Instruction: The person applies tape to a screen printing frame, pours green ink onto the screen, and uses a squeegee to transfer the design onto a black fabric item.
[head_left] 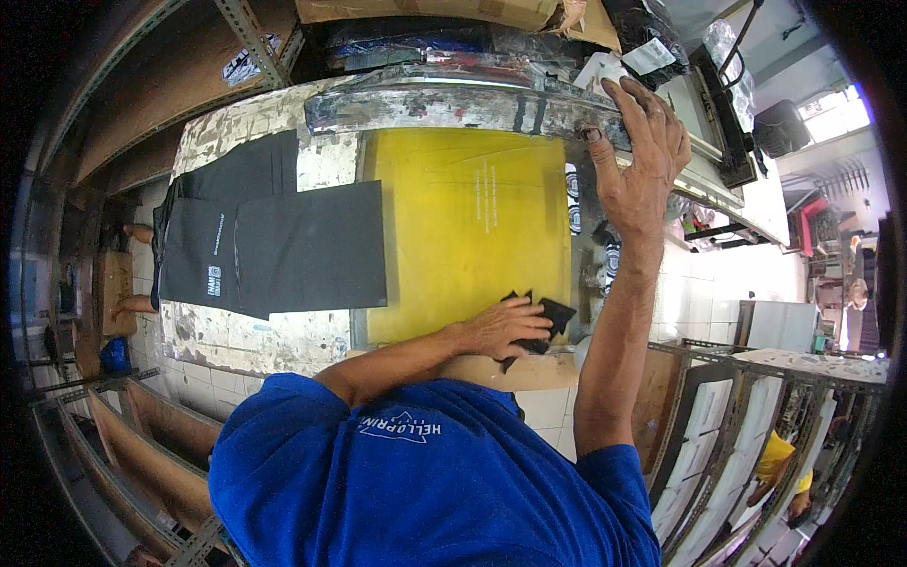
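Observation:
A screen-printing screen with a yellow mesh lies on the work table, faint small lettering on its right half. My left hand presses a crumpled black rag onto the mesh near its lower right corner, fingers bent over the cloth. My right hand grips the right end of the screen's stained far frame bar, thumb on the near side and fingers over the top. Left of the mesh lie dark flat fabric pieces with small white prints, one overlapping the screen's left edge.
The paint-spattered table extends left beneath the fabric. Cardboard and plastic-wrapped bundles sit beyond the screen. Metal-framed racks stand at left and lower right. A person in yellow is at far right, another person's limbs at left.

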Available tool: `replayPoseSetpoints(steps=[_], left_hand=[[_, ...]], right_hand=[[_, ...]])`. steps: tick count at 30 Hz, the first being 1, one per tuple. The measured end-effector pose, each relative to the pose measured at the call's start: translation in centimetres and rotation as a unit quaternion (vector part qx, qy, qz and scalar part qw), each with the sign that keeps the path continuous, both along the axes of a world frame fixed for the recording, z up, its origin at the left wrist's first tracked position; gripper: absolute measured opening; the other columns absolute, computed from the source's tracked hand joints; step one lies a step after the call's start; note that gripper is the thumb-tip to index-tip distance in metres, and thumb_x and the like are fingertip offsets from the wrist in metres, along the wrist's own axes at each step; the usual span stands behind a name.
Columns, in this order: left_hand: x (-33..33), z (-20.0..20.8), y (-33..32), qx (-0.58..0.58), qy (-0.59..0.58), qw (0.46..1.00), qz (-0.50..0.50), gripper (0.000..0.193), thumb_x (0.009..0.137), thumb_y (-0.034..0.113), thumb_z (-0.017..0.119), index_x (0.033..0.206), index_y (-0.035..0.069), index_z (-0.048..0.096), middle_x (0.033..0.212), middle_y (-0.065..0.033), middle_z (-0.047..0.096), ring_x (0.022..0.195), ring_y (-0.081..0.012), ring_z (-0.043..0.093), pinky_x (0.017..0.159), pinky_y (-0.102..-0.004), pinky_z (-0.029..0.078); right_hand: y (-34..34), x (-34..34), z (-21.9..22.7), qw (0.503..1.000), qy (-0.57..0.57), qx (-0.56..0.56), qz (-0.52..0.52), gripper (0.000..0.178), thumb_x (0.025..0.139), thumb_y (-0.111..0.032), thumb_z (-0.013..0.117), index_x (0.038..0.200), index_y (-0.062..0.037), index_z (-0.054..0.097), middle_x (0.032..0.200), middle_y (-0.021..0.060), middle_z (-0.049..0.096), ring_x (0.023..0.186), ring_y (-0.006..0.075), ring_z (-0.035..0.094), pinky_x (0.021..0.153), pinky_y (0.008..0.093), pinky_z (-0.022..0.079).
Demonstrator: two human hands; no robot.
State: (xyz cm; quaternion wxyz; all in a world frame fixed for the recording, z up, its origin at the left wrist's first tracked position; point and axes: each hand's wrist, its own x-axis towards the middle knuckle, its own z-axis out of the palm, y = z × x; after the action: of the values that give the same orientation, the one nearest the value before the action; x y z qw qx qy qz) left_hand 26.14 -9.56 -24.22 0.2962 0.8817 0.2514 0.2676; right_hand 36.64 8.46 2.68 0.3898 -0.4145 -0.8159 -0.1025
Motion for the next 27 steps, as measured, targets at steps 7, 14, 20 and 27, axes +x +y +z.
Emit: replayPoseSetpoints(steps=[7, 14, 20, 27], left_hand=[[-5.9, 0.3, 8.6, 0.031, 0.066, 0.947, 0.313, 0.071, 0.095, 0.044, 0.063, 0.151, 0.004, 0.043, 0.159, -0.0159, 0.040, 0.145, -0.0381, 0.037, 0.119, -0.0520, 0.029], [-10.4, -1.0, 16.9, 0.006, 0.268, 0.870, 0.414, 0.069, 0.103, 0.047, 0.046, 0.156, 0.007, 0.033, 0.165, -0.0099, 0.029, 0.153, -0.0363, 0.020, 0.122, -0.0588, 0.013], [-9.9, -2.2, 14.2, 0.055, 0.298, 0.879, 0.367, 0.068, 0.104, 0.048, 0.043, 0.158, 0.008, 0.031, 0.165, -0.0092, 0.028, 0.154, -0.0368, 0.019, 0.122, -0.0606, 0.011], [-8.2, -0.5, 7.8, 0.051, 0.302, 0.901, 0.306, 0.073, 0.105, 0.051, 0.037, 0.158, 0.003, 0.027, 0.165, -0.0136, 0.025, 0.154, -0.0360, 0.016, 0.123, -0.0595, 0.010]], right_hand=[[-0.4, 0.0, 0.4, 1.000, -0.010, -0.012, -0.013, 0.051, 0.091, -0.045, 0.067, 0.136, -0.0213, 0.063, 0.140, 0.0043, 0.058, 0.137, 0.0286, 0.043, 0.116, 0.0519, 0.019], [-0.1, -0.2, 0.6, 1.000, -0.012, -0.004, -0.015, 0.049, 0.094, -0.046, 0.064, 0.137, -0.0214, 0.063, 0.140, 0.0037, 0.059, 0.136, 0.0287, 0.043, 0.116, 0.0501, 0.020], [0.2, -0.2, 0.6, 1.000, -0.017, 0.009, -0.010, 0.049, 0.093, -0.046, 0.065, 0.136, -0.0211, 0.063, 0.140, 0.0033, 0.059, 0.136, 0.0287, 0.043, 0.117, 0.0500, 0.019], [0.5, -0.1, 0.4, 1.000, 0.001, 0.025, -0.003, 0.053, 0.085, -0.042, 0.074, 0.133, -0.0212, 0.064, 0.137, 0.0046, 0.061, 0.134, 0.0281, 0.046, 0.114, 0.0532, 0.020]])
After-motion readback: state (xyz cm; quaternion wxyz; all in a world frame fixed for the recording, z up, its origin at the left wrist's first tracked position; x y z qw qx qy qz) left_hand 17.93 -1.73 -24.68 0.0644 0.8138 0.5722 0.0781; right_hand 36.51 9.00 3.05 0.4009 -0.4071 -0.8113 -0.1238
